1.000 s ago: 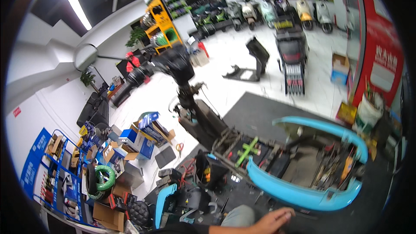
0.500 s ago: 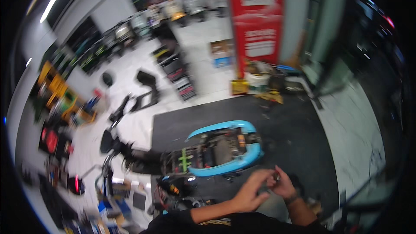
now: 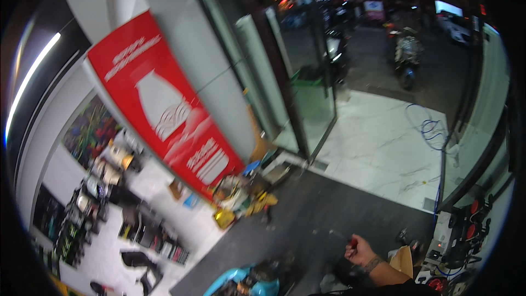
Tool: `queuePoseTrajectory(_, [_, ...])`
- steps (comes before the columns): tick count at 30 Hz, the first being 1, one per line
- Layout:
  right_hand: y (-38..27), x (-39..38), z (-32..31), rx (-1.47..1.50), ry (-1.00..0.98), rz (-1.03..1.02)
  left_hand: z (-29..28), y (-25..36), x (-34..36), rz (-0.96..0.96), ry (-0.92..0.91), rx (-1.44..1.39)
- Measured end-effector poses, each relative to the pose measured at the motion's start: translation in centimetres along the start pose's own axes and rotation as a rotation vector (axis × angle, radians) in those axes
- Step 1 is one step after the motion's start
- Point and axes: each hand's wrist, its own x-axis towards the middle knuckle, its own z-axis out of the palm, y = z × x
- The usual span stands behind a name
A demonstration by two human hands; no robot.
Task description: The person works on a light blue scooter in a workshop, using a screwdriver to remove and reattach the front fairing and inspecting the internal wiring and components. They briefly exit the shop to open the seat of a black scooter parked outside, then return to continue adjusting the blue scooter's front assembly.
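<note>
At the lower right, my right hand [image 3: 360,252] is closed around a small red-handled tool [image 3: 353,242]. A thin, pale rod seems to run from it toward the left, but blur hides its exact kind. Beneath and around the hand is the dark mat [image 3: 307,208]. To the left, cut off by the lower edge, lies the light-blue body of a partly stripped scooter [image 3: 233,278], with dark inner parts showing. The hand is apart from the scooter. My left hand is outside the picture.
Beside the hand stand a cardboard box [image 3: 401,262] and a bench with red and black tools [image 3: 472,225]. A tall red sign [image 3: 164,104] rises above a pile of containers and rags [image 3: 241,194]. Glass doors [image 3: 307,77] lead outside; a blue hose [image 3: 432,131] coils on white tiles.
My view has swung to the right, toward the doorway. My left hand has left the picture, and my hands, close together before, no longer appear together. The scooter now shows only at the lower edge.
</note>
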Motion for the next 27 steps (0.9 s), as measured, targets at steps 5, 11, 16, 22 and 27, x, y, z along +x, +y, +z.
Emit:
queuePoseTrajectory(5, [-5.8,-2.8,3.0,-0.008,-0.185,-0.113,-3.7,13.9,10.3,0.019,-0.032,0.002])
queuePoseTrajectory(11, [-10.6,-5.1,2.6,0.037,-0.23,-0.229,-7.0,31.3,18.7,0.292,-0.078,0.032])
queuePoseTrajectory(16, [-13.6,-5.4,2.2,0.091,-0.289,-0.348,-7.5,41.0,24.5,0.43,-0.139,0.073])
queuePoseTrajectory(22, [-18.2,-3.4,3.9,0.097,-0.187,-0.5,-7.3,50.4,32.9,0.503,-0.211,0.144])
queuePoseTrajectory(27, [-22.2,0.6,9.7,0.063,-0.198,-0.599,-7.5,56.1,42.5,0.509,-0.259,0.207])
